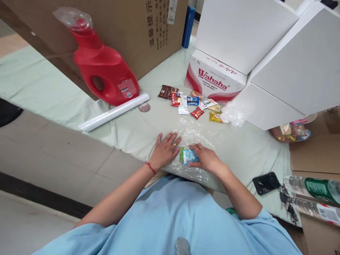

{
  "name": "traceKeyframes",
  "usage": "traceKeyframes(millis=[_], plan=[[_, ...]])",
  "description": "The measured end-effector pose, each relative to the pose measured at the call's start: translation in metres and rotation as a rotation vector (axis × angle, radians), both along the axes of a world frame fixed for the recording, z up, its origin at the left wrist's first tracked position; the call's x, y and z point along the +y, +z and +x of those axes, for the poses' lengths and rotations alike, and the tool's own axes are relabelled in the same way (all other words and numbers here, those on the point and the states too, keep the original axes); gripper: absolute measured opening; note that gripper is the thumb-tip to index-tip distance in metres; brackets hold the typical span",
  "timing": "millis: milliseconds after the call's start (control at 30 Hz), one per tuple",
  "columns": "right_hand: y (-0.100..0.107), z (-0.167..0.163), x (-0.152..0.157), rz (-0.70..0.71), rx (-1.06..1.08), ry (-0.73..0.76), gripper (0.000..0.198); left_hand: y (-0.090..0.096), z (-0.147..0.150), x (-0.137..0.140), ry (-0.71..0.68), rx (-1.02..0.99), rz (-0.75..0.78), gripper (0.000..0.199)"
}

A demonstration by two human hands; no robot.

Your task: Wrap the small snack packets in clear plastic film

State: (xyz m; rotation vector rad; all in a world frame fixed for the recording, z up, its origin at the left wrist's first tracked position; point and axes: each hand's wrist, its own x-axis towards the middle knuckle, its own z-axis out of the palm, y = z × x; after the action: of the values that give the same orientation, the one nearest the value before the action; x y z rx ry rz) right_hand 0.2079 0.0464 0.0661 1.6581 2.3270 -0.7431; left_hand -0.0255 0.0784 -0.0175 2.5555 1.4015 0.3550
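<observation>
Near front edge of tabletop (239,145), shiny lt-blue pkt (188,157), bright-green strip (181,155) beside, R hand (208,159) pinching pkt, L hand (165,150) spread on clear plastic film (195,174)

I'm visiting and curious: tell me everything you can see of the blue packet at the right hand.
The blue packet is shiny, like plastic, with pale print too small to read. It appears to lie flat on the clear film. The right hand touches its right end. A green edge shows along its left; I cannot tell whether that belongs to it.
</observation>
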Motion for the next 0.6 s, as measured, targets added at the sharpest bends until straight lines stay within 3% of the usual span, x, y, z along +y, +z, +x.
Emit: traceKeyframes(millis=[100, 400, 600], plan=[[-0.003, -0.001, -0.011, 0.004, -0.062, 0.027, 0.079, -0.001, 0.0, 0.0, -0.001, -0.005, 0.005, 0.054], [-0.002, 0.012, -0.02, 0.013, -0.066, -0.117, 0.065, -0.006, 0.006, -0.012, 0.046, -0.004, 0.013, 0.056], [-0.011, -0.006, -0.026, 0.019, -0.037, -0.132, 0.063, -0.005, 0.004, -0.018, 0.043, -0.017, 0.01, 0.056]])
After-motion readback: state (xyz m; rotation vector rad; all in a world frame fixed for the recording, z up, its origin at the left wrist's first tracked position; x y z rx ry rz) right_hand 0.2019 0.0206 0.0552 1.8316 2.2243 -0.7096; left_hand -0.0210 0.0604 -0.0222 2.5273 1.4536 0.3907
